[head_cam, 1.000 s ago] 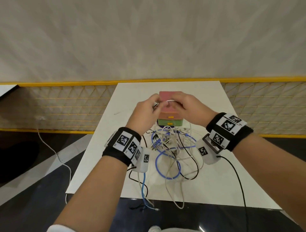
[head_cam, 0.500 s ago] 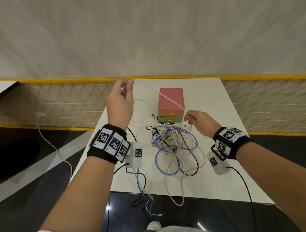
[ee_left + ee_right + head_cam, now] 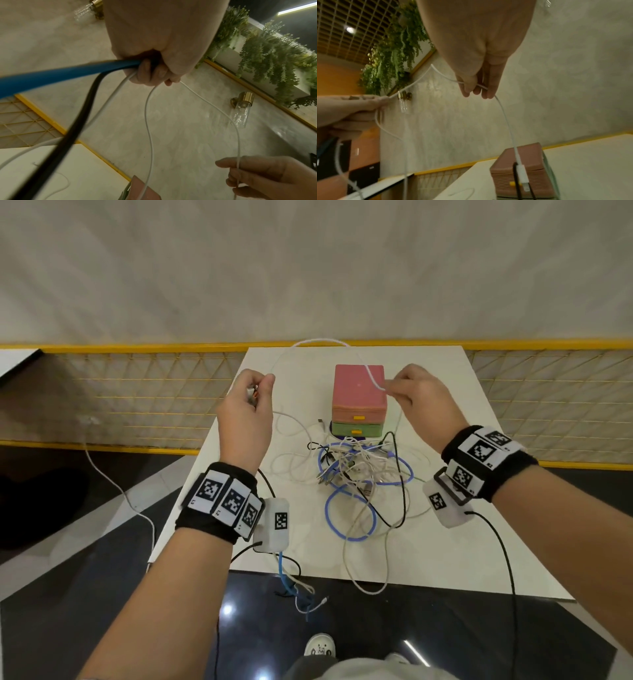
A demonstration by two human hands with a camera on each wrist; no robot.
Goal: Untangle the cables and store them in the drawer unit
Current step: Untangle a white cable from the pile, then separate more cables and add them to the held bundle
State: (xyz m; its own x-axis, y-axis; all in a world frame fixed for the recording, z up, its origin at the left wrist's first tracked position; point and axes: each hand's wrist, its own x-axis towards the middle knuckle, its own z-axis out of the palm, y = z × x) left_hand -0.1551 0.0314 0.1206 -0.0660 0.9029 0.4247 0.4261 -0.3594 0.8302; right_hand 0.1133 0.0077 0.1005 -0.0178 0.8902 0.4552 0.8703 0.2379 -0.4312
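A thin white cable (image 3: 318,340) arcs loosely between my two raised hands above the white table (image 3: 479,542). My left hand (image 3: 262,392) pinches one part of it, left of the drawer unit (image 3: 359,402). My right hand (image 3: 388,388) pinches it beside the unit's pink top. In the right wrist view the white cable (image 3: 505,115) drops from my right hand (image 3: 477,89) to a hanging USB plug (image 3: 523,177). The unit has pink and green drawers, both closed. A tangle of white, blue and black cables (image 3: 359,474) lies in front of it.
Cable loops (image 3: 366,587) hang over the table's near edge. A yellow-framed mesh fence (image 3: 154,392) runs behind the table, in front of a grey wall. Black leads run from the wrist cameras. The floor below is dark and glossy.
My hands first parted from above the drawer unit. Since then the left hand has dropped lower, the right has risen beside the unit, and the cable between them has gone from taut to a slack arc.
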